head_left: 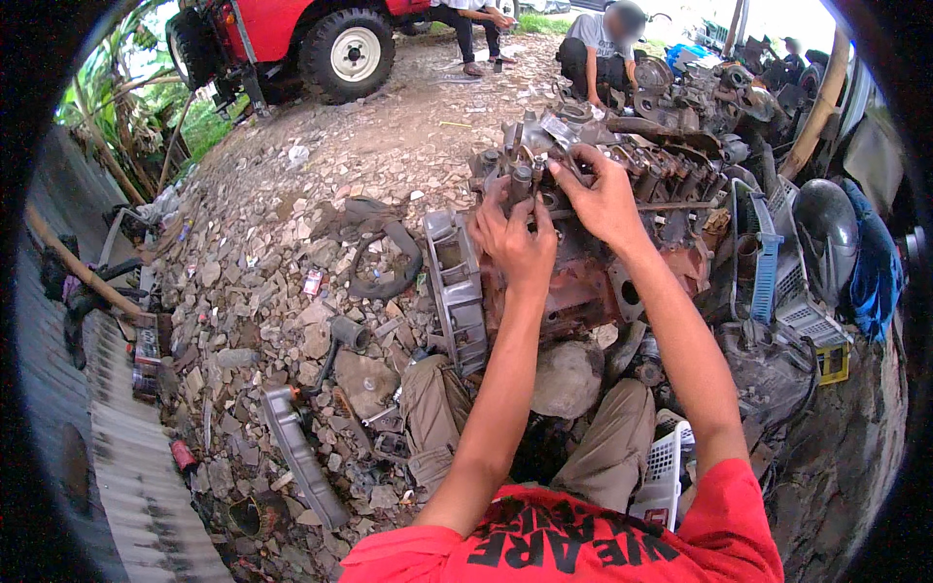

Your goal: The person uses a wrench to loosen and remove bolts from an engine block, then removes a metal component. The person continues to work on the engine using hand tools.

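A rusty, greasy engine block (554,301) is in front of me, with a row of metal parts (680,180) along its top. At its upper left, my left hand (510,223) has its fingers wrapped round a dark metal cylinder (522,185). Just to the right, my right hand (595,194) pinches a small metal part (542,173) beside that cylinder; its exact shape is partly hidden by my fingers. A grey cast housing (449,291) stands against the left end of the block.
Corrugated sheeting (107,428) runs along my left. Rubble ground holds a long metal pan (301,457) and a black hose loop (360,291). Plastic crates (763,262) stand right. A crouching person (593,58), another person's legs (466,44), piled parts and a red vehicle (243,39) are beyond.
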Demonstrator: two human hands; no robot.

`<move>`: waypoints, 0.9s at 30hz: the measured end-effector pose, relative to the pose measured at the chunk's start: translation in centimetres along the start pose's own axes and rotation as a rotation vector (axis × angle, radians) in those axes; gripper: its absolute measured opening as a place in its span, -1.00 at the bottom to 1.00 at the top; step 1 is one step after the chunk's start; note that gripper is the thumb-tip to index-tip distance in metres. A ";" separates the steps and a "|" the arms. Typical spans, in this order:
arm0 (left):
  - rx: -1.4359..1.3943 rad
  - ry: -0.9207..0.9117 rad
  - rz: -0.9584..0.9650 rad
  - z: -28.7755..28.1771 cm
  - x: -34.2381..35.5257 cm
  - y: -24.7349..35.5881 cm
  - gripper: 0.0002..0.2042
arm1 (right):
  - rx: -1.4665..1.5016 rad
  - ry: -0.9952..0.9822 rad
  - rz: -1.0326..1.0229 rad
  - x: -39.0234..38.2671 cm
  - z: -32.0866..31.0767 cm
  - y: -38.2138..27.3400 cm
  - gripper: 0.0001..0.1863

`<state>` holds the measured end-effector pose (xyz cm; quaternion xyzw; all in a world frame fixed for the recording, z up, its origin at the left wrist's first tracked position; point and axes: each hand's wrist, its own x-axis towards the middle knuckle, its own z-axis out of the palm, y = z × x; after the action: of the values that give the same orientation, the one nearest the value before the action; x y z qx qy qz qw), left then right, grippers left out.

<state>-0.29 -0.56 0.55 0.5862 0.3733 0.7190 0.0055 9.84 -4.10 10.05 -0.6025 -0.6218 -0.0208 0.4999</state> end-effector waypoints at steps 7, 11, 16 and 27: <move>0.003 0.003 0.008 0.2 0.0 0.2 -0.90 | 0.223 -0.008 0.102 -2.7 1.4 3.0 -0.69; -0.025 -0.025 -0.005 -0.1 0.1 -0.4 -0.89 | 0.139 -0.057 0.153 -4.0 2.7 3.2 -0.75; -0.089 -0.172 0.032 -1.5 0.5 -0.2 -0.87 | 0.225 -0.126 0.154 -3.5 2.5 3.5 -0.73; -0.254 -0.307 0.026 -5.9 2.7 -2.0 -0.79 | 0.046 -0.384 0.112 -1.2 1.2 2.5 -0.70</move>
<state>-6.97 -1.02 1.56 0.6884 0.2666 0.6625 0.1268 10.79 -3.55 7.28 -0.6177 -0.6715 0.1366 0.3860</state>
